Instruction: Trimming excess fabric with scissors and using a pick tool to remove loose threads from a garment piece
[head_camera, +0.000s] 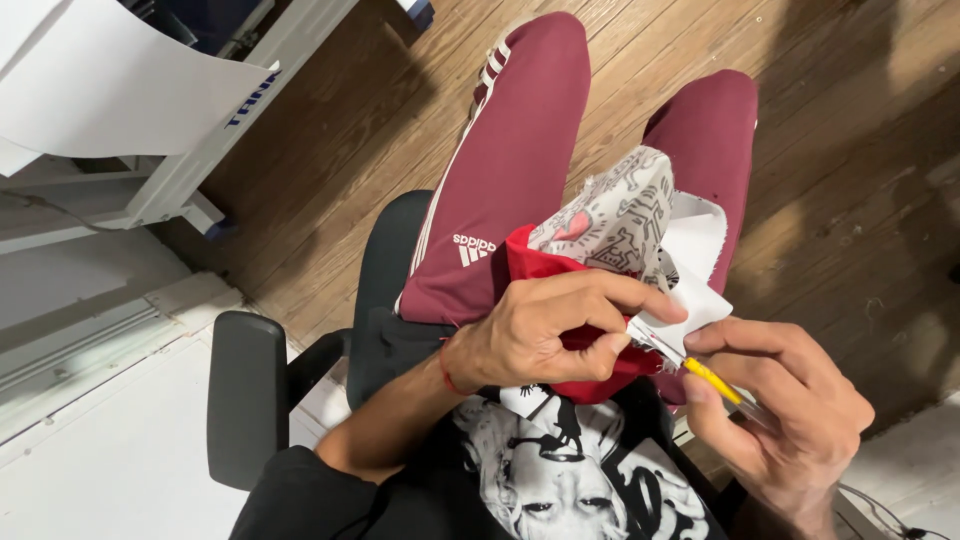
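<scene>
The person sits in a black office chair with a bundle of cloth resting on the lap, and everything here sits around that bundle. The left hand presses on its near edge, fingers closed and pinching a red fold between thumb and forefinger. The right hand, just right of the bundle, has its fingers closed around a slim tool with a yellow handle, its thin tip pushed in at the seam where the red fold meets a white lining. The patterned grey-and-white part of the bundle stands up beyond the hands, over the right thigh.

Doing this well seems to call for keeping the fold taut with the pinching hand and sliding the tip shallow along the stitches, away from the thumb, which lies very close to the point.

Maroon trousers lie under the bundle. Beyond it is a wooden floor; far to its left stand a white surface and a curled white sheet. The loose lining crowds the seam.
</scene>
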